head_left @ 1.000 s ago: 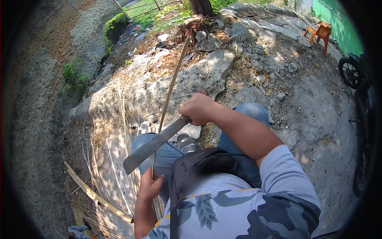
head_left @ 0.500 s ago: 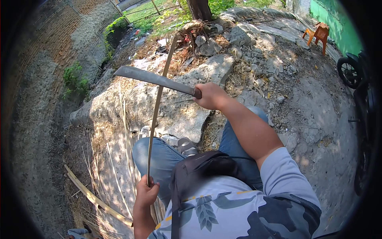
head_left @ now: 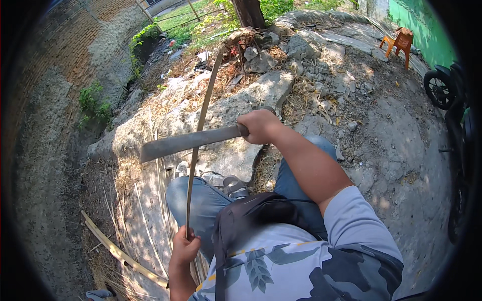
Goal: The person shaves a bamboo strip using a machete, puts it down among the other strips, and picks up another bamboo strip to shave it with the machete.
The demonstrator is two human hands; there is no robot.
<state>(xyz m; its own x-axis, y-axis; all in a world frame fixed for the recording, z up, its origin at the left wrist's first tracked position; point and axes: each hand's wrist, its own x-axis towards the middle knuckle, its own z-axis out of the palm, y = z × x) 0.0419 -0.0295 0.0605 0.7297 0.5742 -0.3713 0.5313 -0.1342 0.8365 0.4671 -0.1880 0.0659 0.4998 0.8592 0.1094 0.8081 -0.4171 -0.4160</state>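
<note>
Head view: our right hand [head_left: 259, 125] grips a machete [head_left: 188, 142] crossing the bamboo strip [head_left: 199, 135] clasped by our left hand [head_left: 184, 248].

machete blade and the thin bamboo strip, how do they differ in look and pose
The long dark metal machete is broad, flat and grey; the thin pale bamboo strip is narrow and tan. The machete lies nearly level, pointing to the person's left, while the strip runs lengthwise away from the person, slightly bowed. The right hand grips the machete's handle; the left hand holds the strip's near end. Both are long, held in one hand, and cross in the view.
</note>
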